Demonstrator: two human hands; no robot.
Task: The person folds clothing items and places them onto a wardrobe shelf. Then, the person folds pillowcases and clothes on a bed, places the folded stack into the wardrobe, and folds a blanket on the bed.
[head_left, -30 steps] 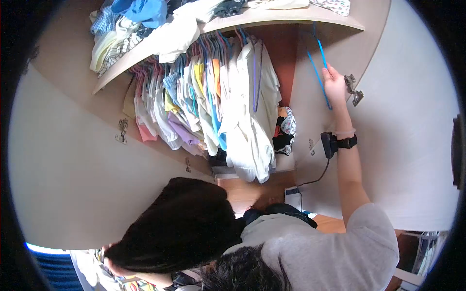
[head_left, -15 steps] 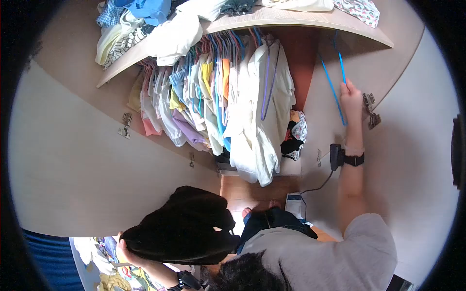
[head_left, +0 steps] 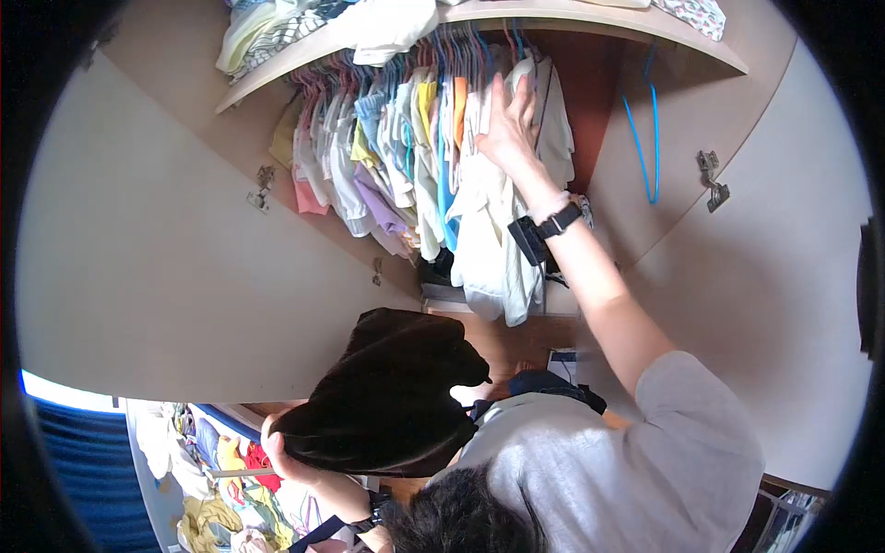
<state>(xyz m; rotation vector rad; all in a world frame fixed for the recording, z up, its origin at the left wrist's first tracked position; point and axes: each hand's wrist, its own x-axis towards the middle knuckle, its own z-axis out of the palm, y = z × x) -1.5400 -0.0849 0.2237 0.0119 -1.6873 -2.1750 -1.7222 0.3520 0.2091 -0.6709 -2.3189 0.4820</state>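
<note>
- Low on the left, the person's left hand (head_left: 288,458) has hold of a dark brown garment (head_left: 387,396), fingers closed at its edge; how tight that grip is, I can't tell from here
- The garment hangs bunched in front of the person, across the foot of the pale left door (head_left: 175,249), well apart from the hanging row
- Up inside the wardrobe, the right hand (head_left: 510,134) is spread wide, fingers pointing up, over a long white garment (head_left: 493,249); whether the fingers press into the cloth I can't make out, but they aren't wrapped around anything I can see
- That white piece is at the right end of a crowded row of clothes (head_left: 369,152), all on hangers under a curved shelf (head_left: 572,11)
- Off to the right, a bare blue hanger (head_left: 655,147) hangs under the same shelf, near a metal hinge (head_left: 712,181) and well apart from both hands
- A black device (head_left: 527,241) sits strapped at the right wrist, in front of the hanging clothes
- Behind the left hand, a heap of mixed clothes (head_left: 207,525) lies next to a dark blue curtain (head_left: 78,470)
</note>
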